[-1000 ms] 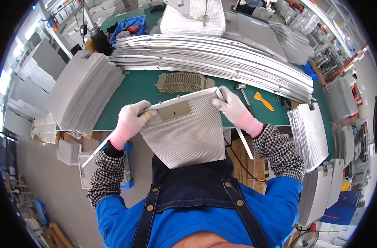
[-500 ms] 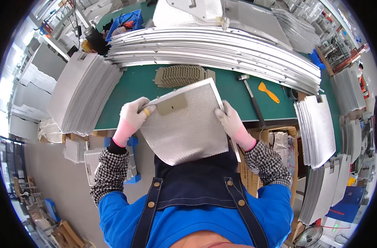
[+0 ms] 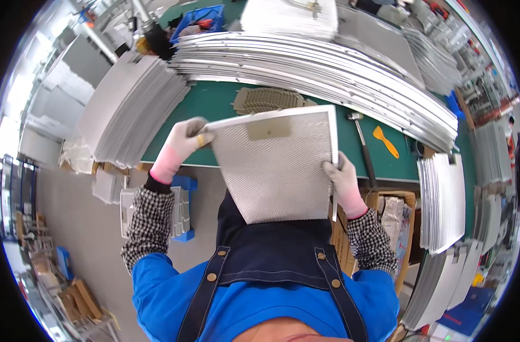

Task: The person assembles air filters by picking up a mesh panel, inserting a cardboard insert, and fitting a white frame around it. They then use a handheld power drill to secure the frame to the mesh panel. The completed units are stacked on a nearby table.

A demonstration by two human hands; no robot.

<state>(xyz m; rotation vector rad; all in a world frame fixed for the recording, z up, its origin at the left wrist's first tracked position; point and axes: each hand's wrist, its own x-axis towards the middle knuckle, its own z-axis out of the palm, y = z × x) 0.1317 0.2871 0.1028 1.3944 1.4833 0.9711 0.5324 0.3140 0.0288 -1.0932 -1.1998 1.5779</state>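
In the head view, just above the dark apron [image 3: 274,245], the mesh panel [image 3: 274,176] is held up off the green bench [image 3: 211,97]. The white side rail [image 3: 334,137], splayed away a second ago, now runs along the panel's right edge, so the edging appears to border two sides, together with the top rail [image 3: 254,119]. The left hand [image 3: 183,139] grasps the panel's upper left corner; the right hand [image 3: 344,179], lower than before, pinches its right edge, thumb on the face. Whether a rail follows the left edge I cannot tell.

The panel is silvery, finely dimpled and flexible-looking, with a smooth beige rectangular plate [image 3: 269,129] under its top rail. Beyond the panel lie ridged beige pieces [image 3: 268,101] and a sheaf of long, glossy strips [image 3: 317,62]. Right of it rest a black-handled hammer [image 3: 362,148] and a flat orange scraper [image 3: 386,142]; left of it leans a thick grey sheet stack [image 3: 131,111].
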